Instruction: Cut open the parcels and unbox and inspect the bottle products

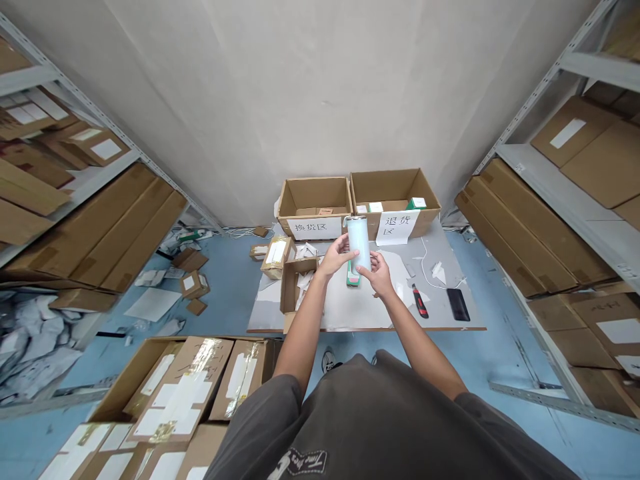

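A light blue tumbler (359,241) with a small loop at its lid is held upright above the table. My left hand (338,257) grips its left side, thumb across the front. On the lower right side, my right hand (379,272) closes around it with the thumb in front. Below the tumbler, partly hidden by it, lies a small green and white box (353,281). An opened cardboard box (289,293) with crumpled white paper inside stands by my left forearm. Behind the tumbler are two open cartons, the left carton (313,193) and the right carton (395,183), with handwritten paper signs.
On the table (345,321) at the right lie a red and black utility knife (420,302), a black phone (458,305) and a white cable (427,267). A taped parcel (277,258) sits at the left. Loaded shelves flank both sides; a large carton of parcels (200,373) stands lower left.
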`<state>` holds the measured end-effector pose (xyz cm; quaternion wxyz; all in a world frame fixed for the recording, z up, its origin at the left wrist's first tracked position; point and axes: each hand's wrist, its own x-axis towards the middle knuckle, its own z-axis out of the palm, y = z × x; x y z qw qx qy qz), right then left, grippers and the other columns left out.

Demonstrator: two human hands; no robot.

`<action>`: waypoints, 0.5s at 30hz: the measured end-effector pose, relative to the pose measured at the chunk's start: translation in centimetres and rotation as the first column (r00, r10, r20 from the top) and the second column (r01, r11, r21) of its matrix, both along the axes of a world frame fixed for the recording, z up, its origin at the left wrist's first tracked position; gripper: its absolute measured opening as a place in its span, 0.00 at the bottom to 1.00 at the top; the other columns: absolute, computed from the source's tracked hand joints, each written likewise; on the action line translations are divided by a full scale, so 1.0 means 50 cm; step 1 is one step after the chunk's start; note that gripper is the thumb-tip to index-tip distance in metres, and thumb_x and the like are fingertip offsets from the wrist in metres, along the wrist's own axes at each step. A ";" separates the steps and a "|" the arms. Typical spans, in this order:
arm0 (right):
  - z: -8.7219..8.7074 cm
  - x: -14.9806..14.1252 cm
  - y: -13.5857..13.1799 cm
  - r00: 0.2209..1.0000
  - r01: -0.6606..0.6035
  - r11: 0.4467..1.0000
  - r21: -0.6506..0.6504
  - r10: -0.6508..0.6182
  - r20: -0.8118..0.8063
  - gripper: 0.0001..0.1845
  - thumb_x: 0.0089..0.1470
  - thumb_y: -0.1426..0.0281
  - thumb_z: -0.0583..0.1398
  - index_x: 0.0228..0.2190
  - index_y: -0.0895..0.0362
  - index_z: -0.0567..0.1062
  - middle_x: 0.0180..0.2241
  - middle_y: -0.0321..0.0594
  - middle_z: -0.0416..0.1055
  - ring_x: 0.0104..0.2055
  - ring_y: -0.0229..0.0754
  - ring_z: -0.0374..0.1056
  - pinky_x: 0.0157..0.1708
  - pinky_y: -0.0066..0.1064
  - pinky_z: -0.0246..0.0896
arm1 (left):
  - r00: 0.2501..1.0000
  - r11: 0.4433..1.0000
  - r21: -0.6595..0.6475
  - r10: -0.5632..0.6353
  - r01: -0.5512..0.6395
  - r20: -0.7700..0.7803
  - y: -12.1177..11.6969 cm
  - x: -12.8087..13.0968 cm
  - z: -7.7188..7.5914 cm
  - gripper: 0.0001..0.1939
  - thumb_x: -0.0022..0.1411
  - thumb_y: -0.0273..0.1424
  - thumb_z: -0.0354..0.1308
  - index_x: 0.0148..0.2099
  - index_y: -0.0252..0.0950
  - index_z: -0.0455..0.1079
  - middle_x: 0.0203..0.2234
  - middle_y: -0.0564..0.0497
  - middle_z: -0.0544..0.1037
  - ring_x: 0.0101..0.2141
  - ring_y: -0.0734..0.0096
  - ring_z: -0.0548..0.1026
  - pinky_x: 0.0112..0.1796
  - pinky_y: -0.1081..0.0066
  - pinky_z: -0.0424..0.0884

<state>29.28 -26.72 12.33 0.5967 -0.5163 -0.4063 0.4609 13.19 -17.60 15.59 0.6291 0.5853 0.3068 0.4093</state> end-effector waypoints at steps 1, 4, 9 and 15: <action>-0.002 -0.003 0.001 0.999 0.037 0.999 -0.001 -0.037 0.023 0.45 0.39 0.49 0.78 0.54 0.50 0.70 0.50 0.47 0.79 0.50 0.55 0.77 0.50 0.50 0.77 | 0.999 0.999 0.002 0.039 -0.039 -0.031 -0.004 0.003 0.002 0.44 0.52 0.46 0.78 0.66 0.37 0.68 0.58 0.39 0.78 0.53 0.56 0.78 0.55 0.57 0.74; -0.008 -0.011 0.003 0.991 0.108 0.994 -0.003 -0.107 0.077 0.48 0.36 0.49 0.79 0.54 0.51 0.69 0.51 0.49 0.77 0.51 0.55 0.76 0.50 0.48 0.77 | 0.983 0.991 0.011 0.131 -0.131 -0.130 -0.014 0.013 0.008 0.49 0.46 0.42 0.82 0.66 0.38 0.66 0.56 0.40 0.77 0.48 0.59 0.79 0.51 0.59 0.76; -0.002 -0.005 -0.001 0.991 0.065 0.998 -0.010 -0.063 0.118 0.48 0.38 0.49 0.78 0.56 0.49 0.69 0.53 0.48 0.75 0.52 0.54 0.75 0.47 0.45 0.78 | 0.984 0.988 0.005 0.152 -0.152 -0.097 -0.011 0.016 0.004 0.46 0.46 0.41 0.82 0.64 0.37 0.67 0.55 0.40 0.78 0.49 0.57 0.79 0.51 0.60 0.76; 0.016 0.010 -0.004 0.982 -0.187 0.982 -0.031 0.187 -0.018 0.42 0.46 0.47 0.74 0.57 0.47 0.70 0.49 0.43 0.79 0.51 0.54 0.77 0.44 0.47 0.80 | 0.998 0.999 -0.016 -0.049 0.050 0.038 0.007 -0.003 -0.009 0.40 0.50 0.47 0.78 0.60 0.34 0.72 0.54 0.39 0.81 0.52 0.51 0.79 0.53 0.57 0.75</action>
